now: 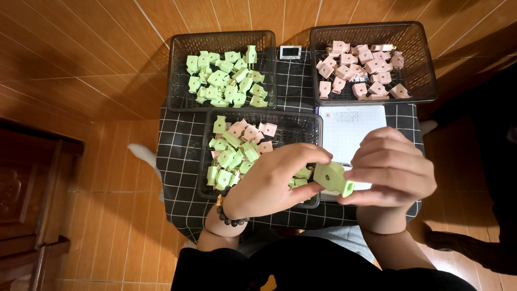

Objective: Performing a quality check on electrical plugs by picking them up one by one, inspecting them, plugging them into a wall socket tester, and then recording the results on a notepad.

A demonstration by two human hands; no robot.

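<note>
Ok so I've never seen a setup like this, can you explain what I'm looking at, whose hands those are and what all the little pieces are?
This is one picture from a camera worn on a person's head, looking down at their own bare hands over a small table with a black checked cloth. Both the left hand and right hand hold one light green plastic plug piece. Three dark mesh baskets sit there: the far left basket holds green pieces, the far right basket pink ones, the near basket a mix. A white gridded sheet lies beside it.

A basket of green plugs and a basket of pink plugs stand on the checked black cloth. A white sheet lies beside the mixed basket.
</note>
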